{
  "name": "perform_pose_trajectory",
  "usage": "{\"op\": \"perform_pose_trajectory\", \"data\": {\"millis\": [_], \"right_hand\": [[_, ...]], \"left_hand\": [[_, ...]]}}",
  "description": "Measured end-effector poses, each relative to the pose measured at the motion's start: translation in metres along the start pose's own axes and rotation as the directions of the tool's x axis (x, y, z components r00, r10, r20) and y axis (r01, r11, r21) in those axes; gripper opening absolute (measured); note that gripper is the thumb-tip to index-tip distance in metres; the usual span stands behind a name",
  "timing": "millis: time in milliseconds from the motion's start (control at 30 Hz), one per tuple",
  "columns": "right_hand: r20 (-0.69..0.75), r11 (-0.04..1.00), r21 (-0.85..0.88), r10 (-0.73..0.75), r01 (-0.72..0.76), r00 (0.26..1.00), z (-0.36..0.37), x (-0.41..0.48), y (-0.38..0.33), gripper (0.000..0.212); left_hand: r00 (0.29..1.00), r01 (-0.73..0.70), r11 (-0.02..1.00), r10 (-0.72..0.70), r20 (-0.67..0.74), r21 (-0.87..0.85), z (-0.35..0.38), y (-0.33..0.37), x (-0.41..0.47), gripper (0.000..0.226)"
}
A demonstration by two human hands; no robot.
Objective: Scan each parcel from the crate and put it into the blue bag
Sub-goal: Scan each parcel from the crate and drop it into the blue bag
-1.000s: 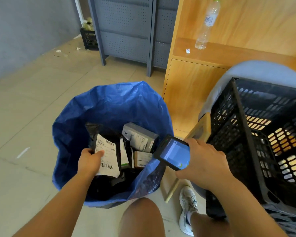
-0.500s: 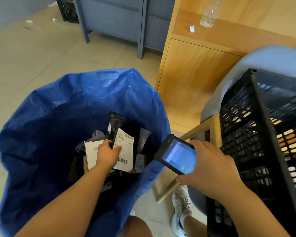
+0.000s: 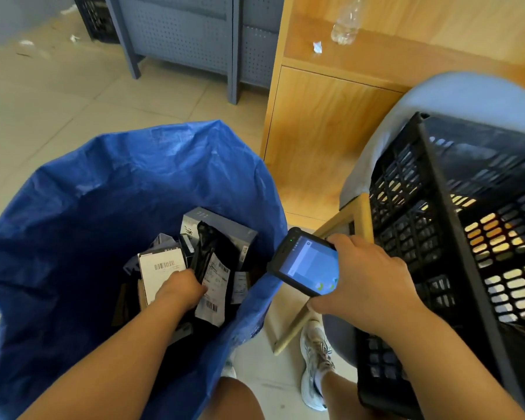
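Your left hand [image 3: 181, 287] is down inside the blue bag [image 3: 128, 177], fingers curled round the left edge of the black parcel [image 3: 212, 250], white label [image 3: 214, 286] facing up. The parcel lies on the pile in the bag, against a grey box [image 3: 225, 231] and beside a white-labelled parcel [image 3: 159, 269]. Your right hand [image 3: 367, 286] grips the handheld scanner [image 3: 306, 268], screen lit, just past the bag's right rim. To your right, the black crate [image 3: 443, 207] sits on a chair [image 3: 437, 95]; can't tell its contents.
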State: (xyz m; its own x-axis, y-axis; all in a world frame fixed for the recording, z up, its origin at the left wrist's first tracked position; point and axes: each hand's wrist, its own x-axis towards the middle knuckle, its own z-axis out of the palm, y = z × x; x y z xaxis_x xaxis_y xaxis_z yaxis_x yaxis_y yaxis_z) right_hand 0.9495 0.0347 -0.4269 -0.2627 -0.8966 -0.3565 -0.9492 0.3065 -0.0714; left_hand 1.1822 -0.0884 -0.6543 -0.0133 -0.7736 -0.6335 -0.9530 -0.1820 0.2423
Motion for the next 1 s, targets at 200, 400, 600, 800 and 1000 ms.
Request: {"op": "perform_pose_trajectory", "data": {"millis": [200,400,600,800,1000], "right_hand": [[-0.1,1.0,-0.011,-0.03,0.03,0.995,-0.033,-0.045,0.003,0.076],[-0.216,0.999,0.037,-0.01,0.018,0.976,-0.064,-0.108,0.038,0.092],[-0.299,0.984,0.158,0.128,-0.084,0.946,-0.067,-0.174,0.102,0.095],[-0.312,0.919,0.283,0.358,-0.273,0.88,-0.044,-0.219,0.188,0.097],[-0.293,0.811,0.35,0.569,-0.468,0.768,-0.016,-0.23,0.268,0.097]], "left_hand": [[0.983,-0.156,0.988,0.154,-0.104,-0.011,-0.042,0.011,-0.06,0.033],[0.894,-0.371,0.925,0.381,-0.236,0.087,-0.089,0.059,-0.153,0.038],[0.716,-0.628,0.765,0.639,-0.281,0.14,-0.109,0.127,-0.246,0.027],[0.519,-0.807,0.568,0.814,-0.262,0.164,-0.072,0.213,-0.315,0.025],[0.4,-0.883,0.399,0.915,-0.049,0.248,0.006,0.3,-0.337,0.029]]}}
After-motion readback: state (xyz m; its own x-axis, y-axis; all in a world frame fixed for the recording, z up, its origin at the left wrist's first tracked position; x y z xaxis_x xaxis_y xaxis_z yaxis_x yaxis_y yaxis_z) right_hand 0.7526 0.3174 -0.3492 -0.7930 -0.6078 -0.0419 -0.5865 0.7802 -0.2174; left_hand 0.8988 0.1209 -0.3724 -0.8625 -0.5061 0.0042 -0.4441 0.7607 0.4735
